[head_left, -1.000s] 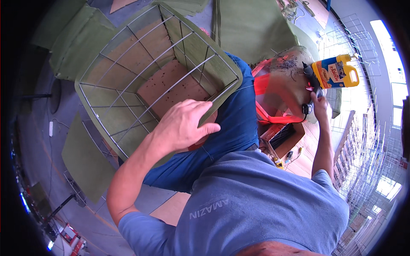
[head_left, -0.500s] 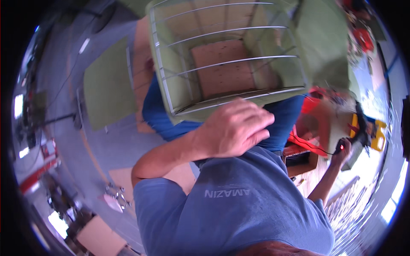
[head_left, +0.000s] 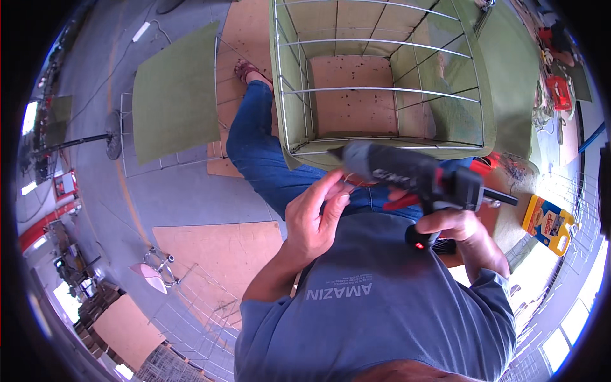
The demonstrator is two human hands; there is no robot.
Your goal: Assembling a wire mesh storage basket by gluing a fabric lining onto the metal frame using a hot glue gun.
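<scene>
A dark grey and black glue gun [head_left: 398, 167] with a red trigger is held level in front of my chest. My right hand [head_left: 455, 224] wraps its handle, where a small red light glows at the base. A black stick juts from its back end. Just under its pointed nozzle is my left hand [head_left: 312, 219], fingers stretched out and thumb apart from them. Whether something small touches its fingertips I cannot make out. Beyond the gun stands a wire frame [head_left: 382, 91] with green fabric [head_left: 461, 114] lining its sides, near my knees.
On the left, a flat green panel [head_left: 178, 95] lies over a wire grid beside my leg. Brown boards [head_left: 219, 261] rest on the grey floor. A yellow container [head_left: 548, 224] stands at right, with a red item [head_left: 559, 93] farther off. A black pole [head_left: 76, 143] reaches in from the left.
My right hand has brought the glue gun from the far right to in front of my chest. My left hand has shifted left and down, its fingers now more extended.
</scene>
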